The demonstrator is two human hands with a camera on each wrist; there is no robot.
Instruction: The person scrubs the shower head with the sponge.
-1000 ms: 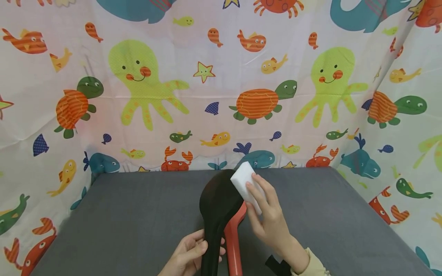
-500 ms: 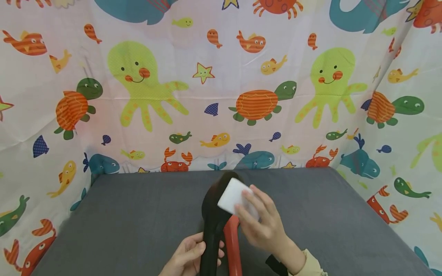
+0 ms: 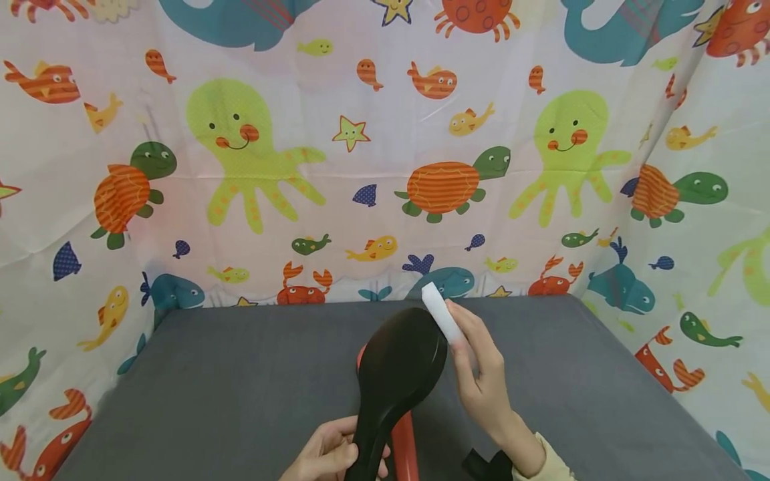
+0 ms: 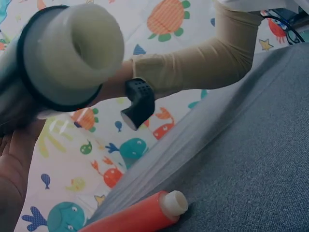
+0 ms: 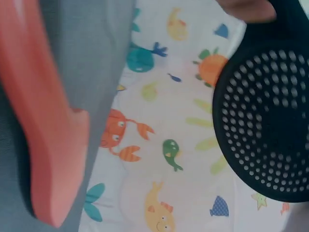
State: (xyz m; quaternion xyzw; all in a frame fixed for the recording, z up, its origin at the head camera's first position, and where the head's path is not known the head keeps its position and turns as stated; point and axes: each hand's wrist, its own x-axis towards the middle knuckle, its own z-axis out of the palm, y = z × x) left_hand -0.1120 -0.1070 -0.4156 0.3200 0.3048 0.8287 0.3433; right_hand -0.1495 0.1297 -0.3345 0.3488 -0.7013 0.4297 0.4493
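A black handheld shower head (image 3: 400, 364) is held up over the table, its smooth back facing me in the head view. My left hand (image 3: 325, 454) grips its handle, the thumb across the near side. My right hand (image 3: 487, 374) pinches a white sponge (image 3: 442, 314) against the upper right rim of the head. In the right wrist view the nozzle face (image 5: 270, 121) shows rows of pale dots. The left wrist view shows the handle's pale hollow end (image 4: 82, 46). Behind it, a red shower head (image 3: 406, 444) lies on the table, partly covered.
Grey cloth (image 3: 240, 387) covers the table. A white curtain (image 3: 337, 87) printed with sea animals surrounds it at the back and sides. The right forearm wears a beige sleeve (image 4: 193, 70), with a black wrist device (image 4: 140, 101) strapped by the hand.
The sponge has moved from the middle of the shower head's back out to its upper right rim, now edge-on. The shower head has turned and tilted to the right in my left hand.
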